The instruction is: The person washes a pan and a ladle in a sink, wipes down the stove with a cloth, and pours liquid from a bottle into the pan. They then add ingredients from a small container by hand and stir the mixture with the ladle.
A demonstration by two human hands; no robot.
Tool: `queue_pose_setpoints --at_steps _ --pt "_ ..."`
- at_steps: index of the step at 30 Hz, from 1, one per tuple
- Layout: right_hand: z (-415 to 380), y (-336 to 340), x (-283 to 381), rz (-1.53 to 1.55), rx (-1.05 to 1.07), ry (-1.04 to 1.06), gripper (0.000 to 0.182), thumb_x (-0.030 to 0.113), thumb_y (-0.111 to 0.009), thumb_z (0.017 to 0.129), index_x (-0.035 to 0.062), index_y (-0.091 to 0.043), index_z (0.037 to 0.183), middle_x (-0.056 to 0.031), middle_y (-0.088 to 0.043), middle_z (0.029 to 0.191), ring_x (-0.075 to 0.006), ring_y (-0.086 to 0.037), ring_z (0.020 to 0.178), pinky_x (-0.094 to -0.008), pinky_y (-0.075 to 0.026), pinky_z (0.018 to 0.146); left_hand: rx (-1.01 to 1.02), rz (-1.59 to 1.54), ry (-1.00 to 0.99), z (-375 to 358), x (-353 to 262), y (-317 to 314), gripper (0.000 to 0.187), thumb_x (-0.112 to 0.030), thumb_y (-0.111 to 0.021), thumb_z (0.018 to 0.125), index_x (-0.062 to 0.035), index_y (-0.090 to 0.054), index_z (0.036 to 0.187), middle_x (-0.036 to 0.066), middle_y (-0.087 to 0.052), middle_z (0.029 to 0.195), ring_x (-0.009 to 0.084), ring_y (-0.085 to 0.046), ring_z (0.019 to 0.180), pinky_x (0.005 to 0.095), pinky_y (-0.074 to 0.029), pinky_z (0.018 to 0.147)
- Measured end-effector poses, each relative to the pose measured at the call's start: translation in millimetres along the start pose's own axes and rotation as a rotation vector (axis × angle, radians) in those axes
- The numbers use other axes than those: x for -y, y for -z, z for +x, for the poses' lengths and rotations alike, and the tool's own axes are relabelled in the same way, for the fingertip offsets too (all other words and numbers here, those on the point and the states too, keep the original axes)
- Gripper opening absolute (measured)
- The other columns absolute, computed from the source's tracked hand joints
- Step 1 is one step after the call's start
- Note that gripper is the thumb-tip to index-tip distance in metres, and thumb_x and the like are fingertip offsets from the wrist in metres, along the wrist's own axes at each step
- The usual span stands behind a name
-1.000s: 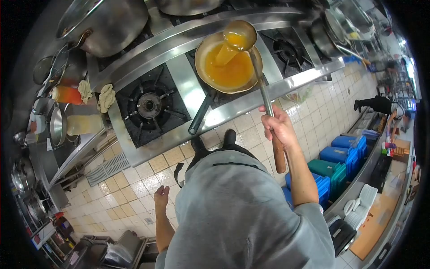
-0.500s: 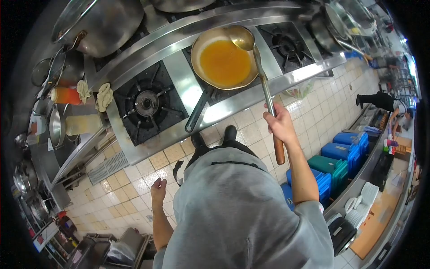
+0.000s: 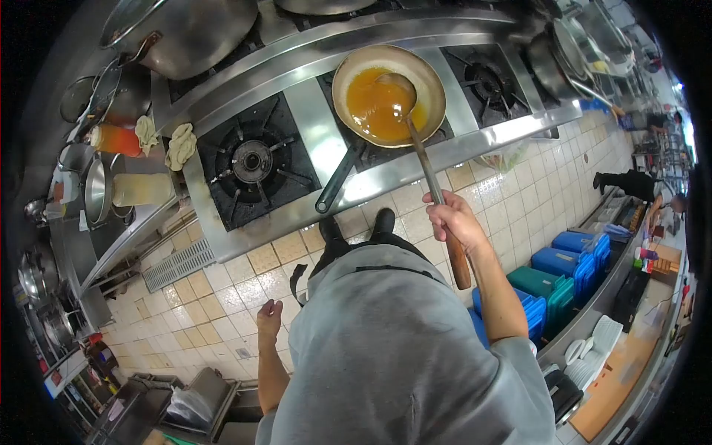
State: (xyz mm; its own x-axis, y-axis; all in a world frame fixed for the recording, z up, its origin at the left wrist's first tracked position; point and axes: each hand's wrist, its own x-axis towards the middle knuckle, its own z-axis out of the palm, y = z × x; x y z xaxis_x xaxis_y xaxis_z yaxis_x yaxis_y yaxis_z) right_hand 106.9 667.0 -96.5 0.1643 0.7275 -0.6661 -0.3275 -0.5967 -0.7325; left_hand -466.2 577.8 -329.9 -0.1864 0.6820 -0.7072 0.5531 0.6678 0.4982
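Observation:
A round pan (image 3: 434, 81) with a dark handle sits on the middle burner of the stove, orange-brown liquid (image 3: 371, 122) in it. My right hand (image 3: 455, 220) is wrapped round the wooden-ended handle of a long metal ladle (image 3: 429, 169). The ladle's bowl rests down in the liquid, toward the middle of the pan. Over the tiled floor, beside my body, hangs my left hand (image 3: 270, 320), its fingers loosely curled and apart, holding nothing. It touches neither the pan nor its handle.
Left of the pan is an unlit burner (image 3: 252, 162), with a large pot (image 3: 193, 37) behind. Cloths (image 3: 180, 147) and an orange bottle (image 3: 115, 139) lie at the left. Blue bins (image 3: 571, 263) and a green bin (image 3: 545, 285) stand right. Another person (image 3: 630, 185) is at the far right.
The ladle's bowl has moved from the pan's far rim down into the liquid, and my right hand has come slightly nearer my body. The view has shifted a little.

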Motion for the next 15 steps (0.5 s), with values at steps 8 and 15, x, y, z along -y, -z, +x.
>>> queue_pose_setpoints --at_steps 8,15 --pt "4 -21 4 0.448 0.134 -0.063 0.029 0.009 -0.059 0.091 -0.0003 -0.054 0.119 0.0038 -0.042 0.064 -0.0071 -0.037 0.041 -0.0243 -0.030 0.041 -0.008 0.025 0.001 -5 -8 9 0.064 -0.039 -0.075 0.091 0.0085 -0.061 0.131 0.015 -0.073 0.107 0.0227 -0.067 0.100 0.0336 -0.051 0.091" --pt "-6 -28 13 0.384 0.106 0.052 0.029 0.010 -0.057 0.093 0.0025 -0.054 0.121 0.0039 -0.041 0.063 -0.0069 -0.036 0.039 -0.0245 -0.029 0.039 -0.033 0.002 0.047 -8 -20 14 0.063 -0.038 -0.073 0.092 0.0076 -0.060 0.133 0.018 -0.072 0.113 0.0239 -0.066 0.108 0.0344 -0.050 0.097"
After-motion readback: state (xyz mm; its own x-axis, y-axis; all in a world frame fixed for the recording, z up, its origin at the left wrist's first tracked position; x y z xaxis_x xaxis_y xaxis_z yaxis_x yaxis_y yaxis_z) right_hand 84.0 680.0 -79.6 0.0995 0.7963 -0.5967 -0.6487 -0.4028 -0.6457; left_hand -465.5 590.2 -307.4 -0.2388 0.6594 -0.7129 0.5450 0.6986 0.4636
